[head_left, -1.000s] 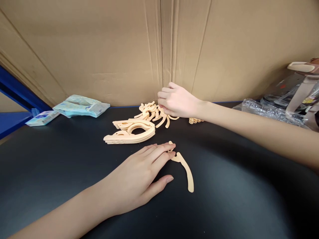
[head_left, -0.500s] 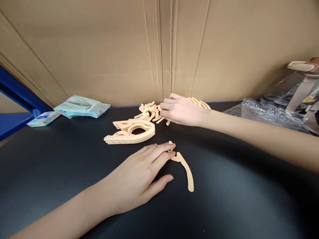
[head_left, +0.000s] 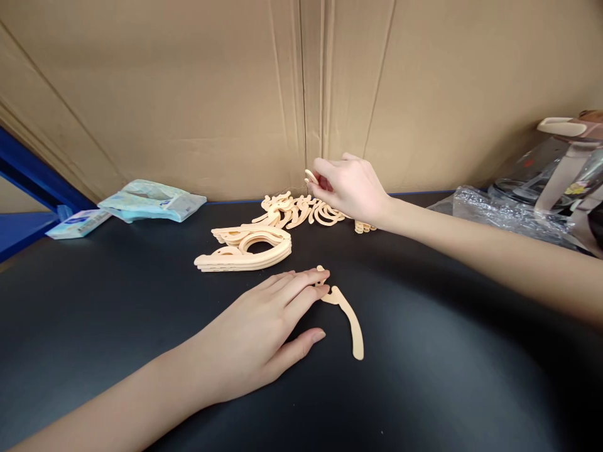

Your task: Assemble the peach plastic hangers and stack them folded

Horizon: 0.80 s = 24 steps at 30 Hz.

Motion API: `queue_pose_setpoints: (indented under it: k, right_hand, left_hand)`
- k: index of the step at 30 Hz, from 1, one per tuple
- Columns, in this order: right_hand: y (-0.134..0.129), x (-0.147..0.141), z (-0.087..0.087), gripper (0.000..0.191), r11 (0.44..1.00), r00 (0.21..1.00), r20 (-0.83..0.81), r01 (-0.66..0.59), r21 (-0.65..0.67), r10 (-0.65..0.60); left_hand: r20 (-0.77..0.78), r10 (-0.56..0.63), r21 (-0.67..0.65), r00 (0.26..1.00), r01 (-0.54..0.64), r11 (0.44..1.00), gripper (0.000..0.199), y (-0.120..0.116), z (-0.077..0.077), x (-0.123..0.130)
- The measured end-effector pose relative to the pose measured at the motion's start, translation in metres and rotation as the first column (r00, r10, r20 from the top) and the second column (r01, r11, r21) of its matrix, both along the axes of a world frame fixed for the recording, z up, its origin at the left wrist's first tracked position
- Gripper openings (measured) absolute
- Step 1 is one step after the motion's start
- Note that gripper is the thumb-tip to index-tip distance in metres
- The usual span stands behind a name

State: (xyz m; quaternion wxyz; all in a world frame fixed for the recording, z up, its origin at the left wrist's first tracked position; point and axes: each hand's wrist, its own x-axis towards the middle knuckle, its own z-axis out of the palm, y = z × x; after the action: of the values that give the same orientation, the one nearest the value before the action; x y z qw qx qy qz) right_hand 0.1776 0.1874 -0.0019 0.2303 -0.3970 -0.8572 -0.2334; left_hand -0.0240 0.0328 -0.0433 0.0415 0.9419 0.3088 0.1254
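Observation:
My left hand (head_left: 264,333) lies with its fingers stretched out, the fingertips resting on the upper end of a curved beige hanger piece (head_left: 352,326) flat on the table. Part of that piece is hidden under the fingers. Farther back, my right hand (head_left: 351,185) is raised, its fingers pinching a small beige hanger piece (head_left: 311,177); most of this one is covered by the hand. Below and left of it spreads a heap of loose hanger pieces (head_left: 299,210). A neat stack of folded hangers (head_left: 245,256) lies beyond my left hand.
The black table (head_left: 447,376) meets a cardboard wall (head_left: 211,94) at the back. Two blue-and-white tissue packs (head_left: 151,199) lie at the back left. On the right are clear plastic wrap (head_left: 494,210) and a transparent jug with a beige handle (head_left: 556,176).
My right hand has risen off the heap, now with a hanger piece between its fingers, uncovering more loose pieces. My left hand stays on its piece.

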Motion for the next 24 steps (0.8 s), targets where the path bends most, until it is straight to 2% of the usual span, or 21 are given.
queue_pose_setpoints:
  k: [3, 5, 6, 8, 10, 12, 16, 20, 24]
  right_hand:
    - [-0.006, 0.005, 0.003, 0.029, 0.999, 0.998, -0.039, -0.045, 0.007, 0.045]
    - [-0.014, 0.012, 0.003, 0.029, 0.988, 0.992, 0.000, -0.127, 0.084, 0.127]
    - [-0.021, 0.017, 0.003, 0.029, 0.971, 0.981, 0.055, -0.193, 0.142, 0.187]
    - [-0.038, 0.027, 0.001, 0.028, 0.902, 0.931, 0.196, -0.351, 0.252, 0.307]
    - [-0.059, 0.036, -0.003, 0.029, 0.850, 0.882, 0.310, -0.443, 0.286, 0.355]
    - [-0.080, 0.044, -0.009, 0.029, 0.826, 0.852, 0.348, -0.491, 0.277, 0.390]
    - [-0.110, 0.054, -0.024, 0.028, 0.822, 0.826, 0.327, -0.535, 0.196, 0.459]
    - [-0.125, 0.058, -0.034, 0.029, 0.837, 0.830, 0.279, -0.532, 0.130, 0.484]
    - [-0.133, 0.059, -0.037, 0.027, 0.846, 0.835, 0.245, -0.525, 0.092, 0.492]
  left_hand:
    - [0.015, 0.000, 0.009, 1.000, 0.000, 1.000, 0.035, 0.000, -0.002, 0.000]
    - [0.029, -0.004, 0.017, 1.000, 0.004, 1.000, 0.035, 0.001, -0.004, -0.001]
    - [0.034, -0.001, 0.022, 0.999, 0.000, 1.000, 0.035, 0.001, -0.004, -0.001]
    - [0.041, 0.019, 0.040, 0.999, -0.021, 0.999, 0.033, 0.001, -0.004, 0.000]
    - [0.035, 0.041, 0.065, 0.999, -0.043, 0.997, 0.031, 0.001, -0.002, 0.002]
    - [0.040, 0.044, 0.106, 0.998, -0.048, 0.993, 0.030, 0.001, -0.001, 0.002]
    - [0.039, 0.027, 0.165, 0.999, -0.033, 0.986, 0.030, 0.001, 0.001, 0.002]
    - [0.030, 0.033, 0.179, 0.999, -0.037, 0.983, 0.032, 0.002, -0.001, 0.001]
    - [0.033, 0.065, 0.162, 0.997, -0.069, 0.984, 0.036, 0.003, -0.004, 0.001]
